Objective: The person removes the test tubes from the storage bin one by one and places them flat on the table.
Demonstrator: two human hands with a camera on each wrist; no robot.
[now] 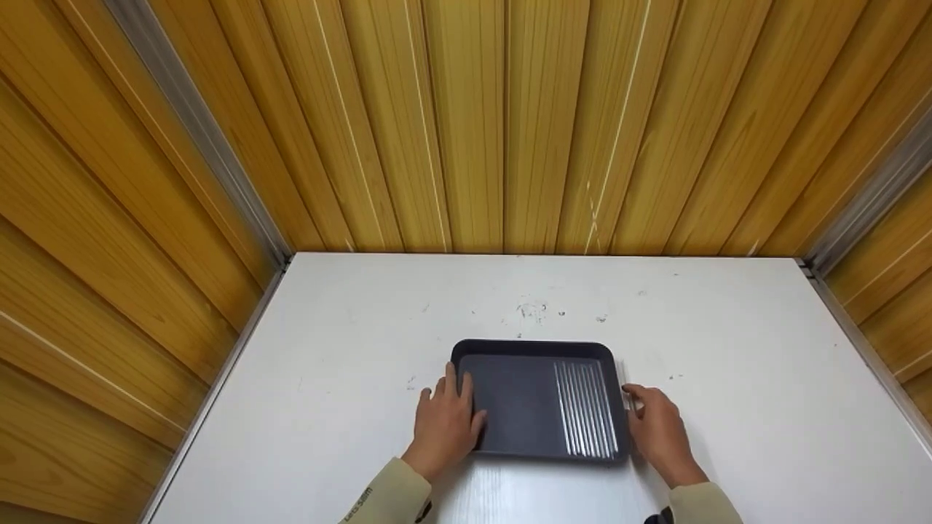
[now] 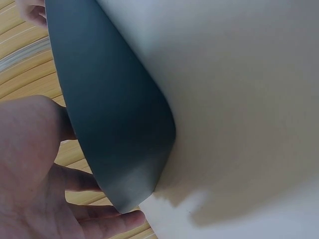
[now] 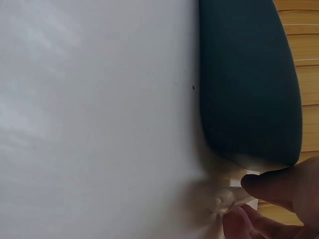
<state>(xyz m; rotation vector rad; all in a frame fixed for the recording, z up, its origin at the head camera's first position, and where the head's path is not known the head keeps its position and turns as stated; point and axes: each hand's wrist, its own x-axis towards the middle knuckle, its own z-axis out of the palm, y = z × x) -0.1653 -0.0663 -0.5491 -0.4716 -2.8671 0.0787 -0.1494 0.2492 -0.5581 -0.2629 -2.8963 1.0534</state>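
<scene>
A dark grey paint tray, with a ridged strip along its right part, lies on the white table. My left hand rests on the tray's left rim, its fingers fairly straight. In the left wrist view the fingers touch the rim above the tray's smooth outer wall. Just beside the tray's right side, my right hand pinches a pale translucent piece between thumb and fingers. That piece looks rolled or twisted; its kind is unclear and the hand partly hides it.
The white table has small dark marks and scuffs behind the tray. Wood-patterned panels stand along its back and both sides. Metal posts run up the corners.
</scene>
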